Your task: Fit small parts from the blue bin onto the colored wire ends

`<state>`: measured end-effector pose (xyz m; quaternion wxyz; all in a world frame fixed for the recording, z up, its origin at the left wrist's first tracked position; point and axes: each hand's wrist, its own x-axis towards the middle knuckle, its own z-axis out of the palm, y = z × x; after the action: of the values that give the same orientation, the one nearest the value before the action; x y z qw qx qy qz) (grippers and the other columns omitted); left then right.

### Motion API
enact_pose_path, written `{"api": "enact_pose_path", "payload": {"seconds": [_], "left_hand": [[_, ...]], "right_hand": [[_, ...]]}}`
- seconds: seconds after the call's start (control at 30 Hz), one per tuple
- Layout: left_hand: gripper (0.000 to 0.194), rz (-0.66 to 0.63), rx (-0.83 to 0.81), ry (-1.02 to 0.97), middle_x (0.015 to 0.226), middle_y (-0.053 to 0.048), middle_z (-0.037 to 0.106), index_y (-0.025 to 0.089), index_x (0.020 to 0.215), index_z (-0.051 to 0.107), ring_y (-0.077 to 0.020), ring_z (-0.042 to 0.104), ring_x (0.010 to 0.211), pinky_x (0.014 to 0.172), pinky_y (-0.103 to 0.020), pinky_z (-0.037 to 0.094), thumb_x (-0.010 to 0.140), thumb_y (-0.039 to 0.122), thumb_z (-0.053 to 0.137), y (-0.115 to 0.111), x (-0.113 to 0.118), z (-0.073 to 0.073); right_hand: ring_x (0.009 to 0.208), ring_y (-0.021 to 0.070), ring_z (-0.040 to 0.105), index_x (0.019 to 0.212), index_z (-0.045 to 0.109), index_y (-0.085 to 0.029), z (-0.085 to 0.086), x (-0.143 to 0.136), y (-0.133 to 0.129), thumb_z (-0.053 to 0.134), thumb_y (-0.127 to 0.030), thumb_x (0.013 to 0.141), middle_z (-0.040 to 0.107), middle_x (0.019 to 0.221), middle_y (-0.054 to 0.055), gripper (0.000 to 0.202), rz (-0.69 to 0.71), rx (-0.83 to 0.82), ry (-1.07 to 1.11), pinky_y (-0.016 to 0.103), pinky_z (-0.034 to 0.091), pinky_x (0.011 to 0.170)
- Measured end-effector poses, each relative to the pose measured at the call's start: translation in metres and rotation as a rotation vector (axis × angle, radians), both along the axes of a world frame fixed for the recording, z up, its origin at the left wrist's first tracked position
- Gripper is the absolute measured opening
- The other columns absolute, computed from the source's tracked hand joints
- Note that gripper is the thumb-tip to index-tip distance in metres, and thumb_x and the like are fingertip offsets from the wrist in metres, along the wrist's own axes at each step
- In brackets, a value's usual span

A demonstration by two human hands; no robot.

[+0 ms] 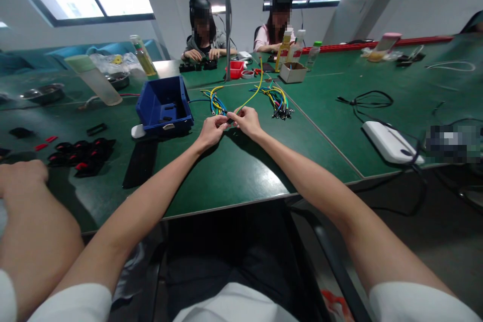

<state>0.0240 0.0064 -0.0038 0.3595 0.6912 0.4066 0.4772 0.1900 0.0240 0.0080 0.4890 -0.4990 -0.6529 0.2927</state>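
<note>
My left hand (pixel 212 131) and my right hand (pixel 247 122) meet above the green table, both with fingers pinched. A yellow-green wire (pixel 258 91) rises from my right hand's fingers and curves upward. Between the fingertips sits a small dark piece, mostly hidden, and my left hand grips at it. Just behind my left hand lies a bundle of blue, yellow and green wires (pixel 216 100). To the right of my right hand is another bundle of coloured wires (pixel 279 98), with dark and metal terminals at its near ends.
A blue bin (pixel 166 105) with small black parts stands left of my hands, near a black phone-like slab (pixel 140 163). Black and red parts (pixel 81 156) lie further left, beside another person's arm (pixel 33 216). A white power bank (pixel 390 142) with cables lies right. Two people sit opposite.
</note>
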Motion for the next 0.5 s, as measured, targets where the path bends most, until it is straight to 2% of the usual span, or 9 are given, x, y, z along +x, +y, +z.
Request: {"api": "enact_pose_path", "payload": {"seconds": [0.2,0.5], "left_hand": [[0.022,0.061,0.028,0.037,0.095,-0.009,0.074,0.014,0.097,0.072,-0.0215,0.071,0.089,0.086,-0.037,0.056,0.077,0.02,0.064,-0.002,0.0021,0.0021],[0.025,0.092,0.143,0.156,0.103,-0.009,0.075,0.015,0.104,0.072,-0.0208,0.07,0.093,0.083,-0.033,0.055,0.082,0.019,0.059,-0.0029,0.0025,0.0035]], "right_hand": [[0.06,0.0142,0.065,0.08,0.069,-0.015,0.0029,-0.0018,-0.0043,0.068,-0.045,0.084,0.067,0.064,0.002,0.03,-0.012,0.034,0.007,0.022,0.046,0.06],[0.054,0.0125,0.059,0.074,0.067,-0.015,0.0084,-0.0033,-0.0069,0.068,-0.046,0.082,0.064,0.058,0.001,0.032,-0.026,-0.048,0.068,0.022,0.045,0.058]]}}
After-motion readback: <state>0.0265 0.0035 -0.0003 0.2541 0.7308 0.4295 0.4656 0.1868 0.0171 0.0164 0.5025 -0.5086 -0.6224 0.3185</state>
